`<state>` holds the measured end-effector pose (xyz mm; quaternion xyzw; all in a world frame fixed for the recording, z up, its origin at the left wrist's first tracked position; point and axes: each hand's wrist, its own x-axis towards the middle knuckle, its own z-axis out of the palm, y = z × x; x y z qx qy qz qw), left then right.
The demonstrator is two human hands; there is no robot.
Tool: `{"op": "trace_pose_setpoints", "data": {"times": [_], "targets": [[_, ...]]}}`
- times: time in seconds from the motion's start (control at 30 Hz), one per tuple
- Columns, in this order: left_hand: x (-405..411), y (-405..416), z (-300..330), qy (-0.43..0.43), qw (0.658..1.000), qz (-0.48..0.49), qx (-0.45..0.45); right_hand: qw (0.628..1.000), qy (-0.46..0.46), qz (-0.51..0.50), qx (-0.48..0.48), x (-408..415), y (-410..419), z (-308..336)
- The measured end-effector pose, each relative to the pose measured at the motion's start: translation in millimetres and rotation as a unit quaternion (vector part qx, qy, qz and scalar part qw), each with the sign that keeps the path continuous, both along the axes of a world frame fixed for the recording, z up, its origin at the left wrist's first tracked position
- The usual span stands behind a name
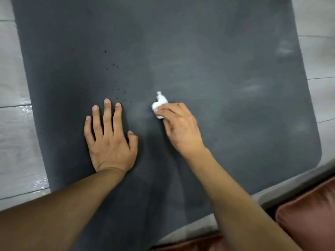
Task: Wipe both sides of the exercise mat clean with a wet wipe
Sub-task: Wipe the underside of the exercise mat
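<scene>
floor: pale wood-look planks (14,124), showing on both sides of the mat
mat: one dark grey exercise mat (181,51), lying flat on the floor. Long axis runs away from the person toward the top of the view, leaning a bit leftward; the near right corner is rounded. Takes up pretty much the whole view, with pale smudgy streaks on the right half
cushion: one reddish-brown cushion (308,214) down in the bottom right, past a grey edge I can't really identify
left hand: the left hand (110,138) is flat on the mat, palm down, fingers straight and spread, pointing away from the person. Not gripping anything, just resting on it
right hand: the right hand (179,127) pinches the wipe at its fingertips, knuckles up, just right of the left hand, the two apart
wipe: one white wet wipe (159,104), scrunched into a wad, poking out up and left from the right hand's fingers, roughly mid-mat, down at the surface
specks: a scatter of tiny dark dots (117,89) on the mat, just beyond the left fingertips, left of the wipe. Too small to count properly
</scene>
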<state>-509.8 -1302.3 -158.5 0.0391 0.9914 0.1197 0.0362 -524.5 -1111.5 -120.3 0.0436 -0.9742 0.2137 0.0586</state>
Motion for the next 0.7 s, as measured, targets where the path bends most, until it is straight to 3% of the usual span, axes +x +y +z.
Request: {"op": "trace_pose_setpoints", "data": {"times": [0.07,0.13,0.23,0.3,0.37,0.47,0.53,0.6,0.7], "targets": [[0,1,1,-0.006,1.000,0.002,-0.005,0.989,0.006,-0.140,0.055,11,69,-1],[-1,2,1,-0.006,1.000,0.007,-0.009,0.950,-0.009,-0.307,0.049,23,125,2],[-1,4,-1,0.002,1.000,0.006,-0.013,0.918,-0.007,-0.397,0.006,20,125,-8],[-1,3,-1,0.010,1.000,0.007,-0.021,0.936,0.036,-0.349,-0.043,12,79,-18],[-2,3,-1,0.015,1.000,0.010,-0.019,0.964,0.068,-0.235,-0.108,10,20,-24],[-2,2,-3,0.026,0.999,0.011,-0.016,0.987,0.047,-0.031,-0.153,16,-58,-20],[-1,3,-2,0.026,0.999,0.011,-0.014,0.987,0.038,0.047,-0.147,18,-55,-20],[-2,3,1,0.017,1.000,0.014,-0.022,0.991,0.056,0.060,-0.107,14,-9,-22],[-2,5,5,-0.017,0.999,0.005,-0.039,0.995,0.073,-0.054,-0.030,10,97,-24]]}}
